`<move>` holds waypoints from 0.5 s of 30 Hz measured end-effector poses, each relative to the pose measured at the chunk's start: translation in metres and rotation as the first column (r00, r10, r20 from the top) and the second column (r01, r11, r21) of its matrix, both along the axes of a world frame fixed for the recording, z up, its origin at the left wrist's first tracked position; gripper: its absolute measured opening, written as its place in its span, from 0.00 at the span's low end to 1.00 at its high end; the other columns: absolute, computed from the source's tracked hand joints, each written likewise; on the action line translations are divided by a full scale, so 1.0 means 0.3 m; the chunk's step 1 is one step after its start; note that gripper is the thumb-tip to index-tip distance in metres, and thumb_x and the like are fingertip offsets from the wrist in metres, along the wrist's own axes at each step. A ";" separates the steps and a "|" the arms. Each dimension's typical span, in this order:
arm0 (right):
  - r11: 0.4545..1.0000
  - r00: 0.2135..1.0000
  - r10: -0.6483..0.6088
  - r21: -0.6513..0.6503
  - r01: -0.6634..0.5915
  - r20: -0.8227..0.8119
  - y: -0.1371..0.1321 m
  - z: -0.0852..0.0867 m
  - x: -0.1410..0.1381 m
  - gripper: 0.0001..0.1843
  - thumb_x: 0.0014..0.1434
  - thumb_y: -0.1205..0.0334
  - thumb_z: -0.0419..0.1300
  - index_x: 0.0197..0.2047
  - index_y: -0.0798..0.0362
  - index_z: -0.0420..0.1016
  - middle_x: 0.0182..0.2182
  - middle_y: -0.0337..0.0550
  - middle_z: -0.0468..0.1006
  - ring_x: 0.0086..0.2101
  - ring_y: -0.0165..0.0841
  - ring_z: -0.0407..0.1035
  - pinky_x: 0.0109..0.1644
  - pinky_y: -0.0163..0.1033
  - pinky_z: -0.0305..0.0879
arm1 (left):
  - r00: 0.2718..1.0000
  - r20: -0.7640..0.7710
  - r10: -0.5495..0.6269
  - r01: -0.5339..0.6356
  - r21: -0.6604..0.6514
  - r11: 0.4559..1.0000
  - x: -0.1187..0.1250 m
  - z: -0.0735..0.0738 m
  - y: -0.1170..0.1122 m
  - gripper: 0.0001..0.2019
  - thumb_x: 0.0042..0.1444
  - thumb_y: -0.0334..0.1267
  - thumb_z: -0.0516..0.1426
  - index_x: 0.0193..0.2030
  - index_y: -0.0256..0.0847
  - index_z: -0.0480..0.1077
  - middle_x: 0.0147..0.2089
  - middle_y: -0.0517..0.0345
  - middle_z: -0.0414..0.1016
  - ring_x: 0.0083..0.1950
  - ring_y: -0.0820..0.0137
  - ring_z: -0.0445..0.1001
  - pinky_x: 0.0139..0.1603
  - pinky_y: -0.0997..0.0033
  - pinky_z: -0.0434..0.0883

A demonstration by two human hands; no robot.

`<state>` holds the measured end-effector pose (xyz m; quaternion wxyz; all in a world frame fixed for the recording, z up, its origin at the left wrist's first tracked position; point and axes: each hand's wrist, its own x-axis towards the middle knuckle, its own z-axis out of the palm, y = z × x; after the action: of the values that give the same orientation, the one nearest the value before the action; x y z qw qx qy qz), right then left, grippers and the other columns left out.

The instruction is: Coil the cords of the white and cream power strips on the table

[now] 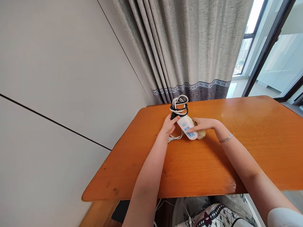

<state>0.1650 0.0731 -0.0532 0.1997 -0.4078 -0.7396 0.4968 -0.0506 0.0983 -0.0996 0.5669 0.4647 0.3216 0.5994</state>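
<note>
A white power strip [186, 127] with blue socket faces is tilted over the table, in front of me. Coiled white and black cables [179, 105] are bunched at its far end. My left hand [169, 124] is closed around the cables' lower part, where a black piece shows by the thumb; its exact kind is unclear. A finger of my right hand [200, 124] lies across the sockets, and the hand grips the strip's right side. Behind the strip a yellowish, spotted object [201, 135] is partly hidden. A white plug [170, 138] on a loop of cord rests below my left hand.
The orange-brown wooden table [189, 170] has rounded corners and a worn front edge. A pale wall [59, 94] stands at the left, a grey curtain [196, 47] behind. Glass doors are at the right. Below the front edge are white cords and patterned fabric [217, 216].
</note>
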 end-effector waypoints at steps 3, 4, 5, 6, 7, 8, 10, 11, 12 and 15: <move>0.997 0.997 -0.077 -0.021 0.077 0.004 -0.003 -0.031 -0.044 0.28 0.41 0.50 0.77 0.41 0.54 0.73 0.35 0.44 0.82 0.31 0.34 0.75 0.31 0.33 0.72 | 0.999 -0.025 0.024 -0.024 -0.019 1.000 -0.006 -0.028 0.021 0.29 0.34 0.46 0.73 0.46 0.39 0.76 0.46 0.50 0.81 0.50 0.61 0.77 0.57 0.61 0.70; 0.993 0.995 -0.100 -0.065 0.100 0.001 -0.004 -0.049 -0.064 0.30 0.41 0.49 0.76 0.43 0.54 0.73 0.34 0.44 0.82 0.30 0.34 0.75 0.29 0.34 0.73 | 0.999 -0.041 0.029 -0.030 -0.036 0.999 -0.008 -0.038 0.028 0.29 0.36 0.46 0.72 0.47 0.38 0.76 0.48 0.49 0.81 0.51 0.61 0.76 0.57 0.60 0.69; 0.986 0.993 -0.122 -0.115 0.121 0.001 -0.005 -0.069 -0.086 0.31 0.42 0.47 0.76 0.43 0.54 0.72 0.32 0.44 0.81 0.28 0.35 0.75 0.28 0.36 0.73 | 0.997 -0.066 0.036 -0.040 -0.057 0.998 -0.010 -0.047 0.036 0.29 0.37 0.46 0.71 0.48 0.38 0.75 0.51 0.48 0.80 0.53 0.60 0.76 0.58 0.60 0.69; 0.976 0.989 -0.147 -0.164 0.146 0.006 -0.007 -0.090 -0.108 0.31 0.43 0.45 0.75 0.44 0.54 0.72 0.32 0.45 0.81 0.27 0.35 0.75 0.28 0.37 0.73 | 0.993 -0.105 0.044 -0.053 -0.076 0.996 -0.013 -0.056 0.042 0.29 0.39 0.46 0.70 0.49 0.38 0.75 0.54 0.47 0.79 0.55 0.59 0.75 0.60 0.59 0.68; 0.963 0.984 -0.176 -0.207 0.174 0.010 -0.009 -0.112 -0.129 0.31 0.44 0.44 0.74 0.43 0.55 0.72 0.31 0.46 0.81 0.27 0.36 0.75 0.27 0.38 0.74 | 0.986 -0.159 0.050 -0.065 -0.089 0.994 -0.016 -0.062 0.048 0.28 0.41 0.45 0.69 0.51 0.38 0.74 0.57 0.46 0.77 0.58 0.58 0.74 0.61 0.59 0.67; 0.947 0.978 -0.207 -0.248 0.202 0.006 -0.011 -0.132 -0.149 0.30 0.46 0.42 0.73 0.42 0.55 0.72 0.32 0.48 0.82 0.27 0.36 0.75 0.27 0.38 0.74 | 0.972 -0.228 0.054 -0.077 -0.093 0.993 -0.020 -0.066 0.052 0.28 0.43 0.45 0.67 0.52 0.38 0.74 0.60 0.44 0.75 0.61 0.58 0.72 0.63 0.59 0.66; 0.916 0.964 -0.263 -0.322 0.239 -0.033 -0.016 -0.168 -0.184 0.27 0.52 0.41 0.69 0.41 0.56 0.73 0.35 0.50 0.82 0.29 0.37 0.76 0.28 0.38 0.74 | 0.917 -0.393 0.064 -0.100 -0.070 0.993 -0.032 -0.066 0.057 0.28 0.46 0.44 0.66 0.55 0.39 0.72 0.66 0.42 0.70 0.66 0.56 0.67 0.66 0.58 0.63; 0.901 0.955 -0.291 -0.351 0.253 -0.058 -0.019 -0.181 -0.197 0.26 0.55 0.40 0.67 0.42 0.56 0.73 0.36 0.51 0.82 0.30 0.37 0.76 0.29 0.38 0.74 | 0.872 -0.485 0.067 -0.105 -0.051 0.993 -0.042 -0.064 0.058 0.30 0.47 0.44 0.66 0.58 0.39 0.71 0.68 0.41 0.67 0.68 0.55 0.65 0.68 0.58 0.61; 0.888 0.944 -0.320 -0.374 0.269 -0.081 -0.022 -0.192 -0.208 0.25 0.57 0.41 0.65 0.42 0.56 0.73 0.37 0.52 0.82 0.31 0.37 0.77 0.29 0.37 0.74 | 0.810 -0.581 0.075 -0.116 -0.034 0.993 -0.055 -0.060 0.057 0.32 0.47 0.45 0.66 0.60 0.39 0.70 0.70 0.40 0.65 0.70 0.54 0.63 0.69 0.57 0.59; 0.857 0.902 -0.407 -0.399 0.325 -0.140 -0.033 -0.205 -0.231 0.22 0.59 0.45 0.65 0.45 0.56 0.73 0.42 0.52 0.82 0.36 0.37 0.77 0.34 0.37 0.75 | 0.542 -0.833 0.107 -0.213 -0.014 0.977 -0.111 -0.049 0.054 0.41 0.44 0.55 0.67 0.64 0.39 0.66 0.73 0.36 0.57 0.75 0.44 0.52 0.71 0.47 0.52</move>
<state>0.0957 0.0631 -0.1148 0.2918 -0.5143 -0.5154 0.6202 -0.0840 0.1146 -0.1144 0.3174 0.6272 0.6244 0.3406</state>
